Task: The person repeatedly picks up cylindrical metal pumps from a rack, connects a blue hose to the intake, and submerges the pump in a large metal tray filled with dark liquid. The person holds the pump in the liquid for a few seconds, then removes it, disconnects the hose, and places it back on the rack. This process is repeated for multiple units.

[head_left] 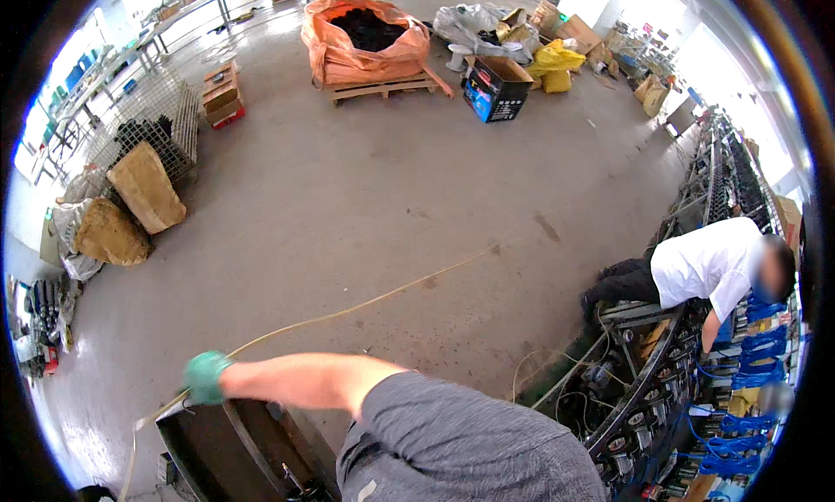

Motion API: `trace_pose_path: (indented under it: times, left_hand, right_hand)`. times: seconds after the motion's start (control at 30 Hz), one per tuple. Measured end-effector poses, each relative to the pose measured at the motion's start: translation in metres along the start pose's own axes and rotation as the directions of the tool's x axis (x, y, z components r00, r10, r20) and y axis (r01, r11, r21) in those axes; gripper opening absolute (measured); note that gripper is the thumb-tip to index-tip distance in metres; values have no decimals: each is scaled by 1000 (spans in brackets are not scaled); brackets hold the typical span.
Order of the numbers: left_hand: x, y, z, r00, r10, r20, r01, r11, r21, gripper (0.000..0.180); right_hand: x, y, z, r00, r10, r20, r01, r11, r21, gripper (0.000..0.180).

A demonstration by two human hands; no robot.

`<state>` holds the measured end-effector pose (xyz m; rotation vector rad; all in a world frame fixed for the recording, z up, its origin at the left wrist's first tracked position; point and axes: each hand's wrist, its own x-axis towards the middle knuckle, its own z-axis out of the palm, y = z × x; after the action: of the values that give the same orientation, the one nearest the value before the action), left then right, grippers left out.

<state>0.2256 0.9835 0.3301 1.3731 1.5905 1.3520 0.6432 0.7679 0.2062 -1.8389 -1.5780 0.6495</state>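
My right arm, in a grey short sleeve, reaches across toward the lower left. On my right hand (206, 378) is a green glove, and its fingers look closed. A thin yellowish hose (335, 314) runs along the floor up to the glove and comes out on its far side. The glove also lies at the corner of a dark metal trough or cart (204, 441). What the fingers grip is hidden. My left hand is out of the picture.
At right, a person in a white shirt (700, 263) leans over a long assembly line (644, 398) with blue cables. Farther off are an orange bulk bag (326, 50) on a pallet (383, 88) and a black box (496, 89). Brown sacks (146, 189) stand by a wire cage (184, 123).
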Motion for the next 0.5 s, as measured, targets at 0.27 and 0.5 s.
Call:
trace_pose_path:
  times: [0.27,0.5]
  left_hand:
    - [-34,-6,-76,997,43,-59,-50,989,-136,29]
    - [-159,14,-192,988,155,-3,-121,755,-645,28]
  right_hand:
    - [80,-14,-12,936,-261,-234,218,956,-196,24]
    - [36,180,-184,892,309,-331,-450,690,-567,23]
